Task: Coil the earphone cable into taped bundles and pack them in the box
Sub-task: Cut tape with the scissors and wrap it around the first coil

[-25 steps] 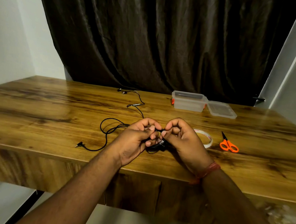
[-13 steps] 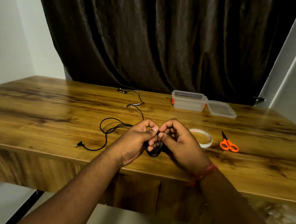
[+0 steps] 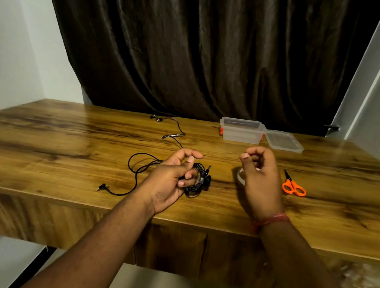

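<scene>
My left hand (image 3: pixel 175 175) grips a coiled black earphone bundle (image 3: pixel 199 181) with a strip of clear tape across it and the jack sticking up. My right hand (image 3: pixel 259 177) hovers apart to the right, fingers loosely curled, nothing visible in them. It covers most of the tape roll (image 3: pixel 240 176). A second, loose black earphone cable (image 3: pixel 137 168) lies uncoiled on the table to the left, its earbuds (image 3: pixel 156 118) far back and its plug near the front edge. The clear plastic box (image 3: pixel 241 133) stands open at the back.
The box's lid (image 3: pixel 283 141) lies to the right of the box. Orange scissors (image 3: pixel 293 186) rest right of my right hand. The wooden table (image 3: pixel 63 141) ends at a front edge near my wrists. A dark curtain hangs behind.
My hands were pressed together on the bundle. The right hand has let go and moved right and up; the left hand keeps the bundle.
</scene>
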`<action>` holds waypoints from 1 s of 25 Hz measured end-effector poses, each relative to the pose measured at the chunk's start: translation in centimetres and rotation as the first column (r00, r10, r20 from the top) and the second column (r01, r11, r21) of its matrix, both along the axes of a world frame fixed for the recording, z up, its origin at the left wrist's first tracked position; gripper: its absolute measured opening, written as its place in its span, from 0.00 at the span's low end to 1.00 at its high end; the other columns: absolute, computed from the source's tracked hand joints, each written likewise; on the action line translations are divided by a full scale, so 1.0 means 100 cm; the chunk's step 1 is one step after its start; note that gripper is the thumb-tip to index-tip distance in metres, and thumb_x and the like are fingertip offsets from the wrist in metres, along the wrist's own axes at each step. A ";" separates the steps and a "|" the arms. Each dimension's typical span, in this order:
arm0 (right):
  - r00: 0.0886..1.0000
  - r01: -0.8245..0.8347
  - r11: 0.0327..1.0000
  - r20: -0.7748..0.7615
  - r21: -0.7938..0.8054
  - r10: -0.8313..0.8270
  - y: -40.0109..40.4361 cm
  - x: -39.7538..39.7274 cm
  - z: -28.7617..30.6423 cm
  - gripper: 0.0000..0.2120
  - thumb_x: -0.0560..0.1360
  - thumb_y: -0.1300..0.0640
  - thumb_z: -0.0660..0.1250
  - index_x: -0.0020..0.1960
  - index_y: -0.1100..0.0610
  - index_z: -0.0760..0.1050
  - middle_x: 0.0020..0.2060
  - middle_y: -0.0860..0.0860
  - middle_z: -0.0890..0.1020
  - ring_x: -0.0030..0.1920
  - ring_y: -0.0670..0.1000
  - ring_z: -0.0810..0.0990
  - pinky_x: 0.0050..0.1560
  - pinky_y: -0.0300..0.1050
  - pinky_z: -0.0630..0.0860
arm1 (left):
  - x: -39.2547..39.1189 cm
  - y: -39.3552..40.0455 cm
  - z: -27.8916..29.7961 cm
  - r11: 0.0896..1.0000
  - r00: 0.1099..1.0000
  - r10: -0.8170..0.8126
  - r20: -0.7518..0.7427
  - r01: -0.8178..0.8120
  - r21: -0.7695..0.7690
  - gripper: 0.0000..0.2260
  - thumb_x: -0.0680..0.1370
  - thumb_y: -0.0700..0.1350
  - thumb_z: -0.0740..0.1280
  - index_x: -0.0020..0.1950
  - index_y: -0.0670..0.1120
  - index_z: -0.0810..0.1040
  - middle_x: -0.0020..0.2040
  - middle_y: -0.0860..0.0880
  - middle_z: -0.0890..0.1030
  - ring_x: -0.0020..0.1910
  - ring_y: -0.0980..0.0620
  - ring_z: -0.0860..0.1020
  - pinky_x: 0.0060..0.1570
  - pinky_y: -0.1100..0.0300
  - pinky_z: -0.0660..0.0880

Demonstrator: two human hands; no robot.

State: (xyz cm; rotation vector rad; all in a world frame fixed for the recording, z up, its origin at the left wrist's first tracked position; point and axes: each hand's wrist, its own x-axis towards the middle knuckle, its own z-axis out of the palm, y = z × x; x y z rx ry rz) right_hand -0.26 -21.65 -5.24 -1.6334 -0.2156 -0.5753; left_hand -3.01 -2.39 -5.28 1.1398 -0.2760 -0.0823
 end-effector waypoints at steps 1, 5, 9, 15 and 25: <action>0.999 0.051 0.998 0.017 -0.023 -0.050 -0.005 0.000 0.002 0.04 0.79 0.61 0.64 0.51 0.53 0.74 0.47 0.49 0.79 0.46 0.44 0.77 0.47 0.33 0.73 | 0.001 0.000 0.000 1.000 1.000 -0.005 0.004 0.005 -0.010 0.09 0.83 0.38 0.55 0.54 0.44 0.74 0.30 0.50 0.65 0.25 0.59 0.60 0.26 0.69 0.57; 0.989 0.097 0.935 -0.074 -0.342 -0.129 -0.014 0.008 0.002 0.07 0.78 0.64 0.63 0.51 0.54 0.74 0.47 0.50 0.78 0.51 0.51 0.77 0.53 0.45 0.76 | 0.002 0.003 -0.001 0.996 1.000 -0.021 0.008 0.021 -0.083 0.12 0.83 0.36 0.52 0.51 0.43 0.75 0.32 0.49 0.67 0.28 0.57 0.61 0.27 0.69 0.58; 0.969 0.114 0.696 -0.075 -0.709 -0.236 -0.006 0.004 -0.001 0.07 0.74 0.55 0.64 0.51 0.48 0.71 0.49 0.45 0.77 0.55 0.52 0.72 0.57 0.53 0.72 | 0.005 0.005 -0.004 0.995 1.000 -0.008 0.008 0.008 -0.101 0.14 0.81 0.33 0.52 0.47 0.43 0.77 0.34 0.48 0.68 0.30 0.56 0.62 0.34 0.63 0.59; 0.951 0.105 0.550 -0.077 -0.829 -0.299 -0.001 0.001 -0.006 0.16 0.71 0.59 0.67 0.56 0.48 0.69 0.53 0.49 0.73 0.55 0.55 0.74 0.60 0.55 0.72 | 0.003 0.004 -0.003 0.994 0.998 0.067 -0.020 -0.068 -0.083 0.14 0.81 0.32 0.53 0.48 0.41 0.77 0.34 0.47 0.70 0.32 0.53 0.67 0.38 0.59 0.62; 0.990 -0.101 0.817 0.026 -0.568 0.140 0.005 -0.001 -0.007 0.19 0.75 0.69 0.63 0.59 0.51 0.72 0.51 0.45 0.73 0.49 0.42 0.74 0.50 0.35 0.73 | 0.000 0.002 -0.001 0.990 0.991 0.129 0.031 -0.130 0.054 0.14 0.82 0.32 0.53 0.54 0.40 0.79 0.37 0.49 0.77 0.27 0.59 0.63 0.38 0.61 0.61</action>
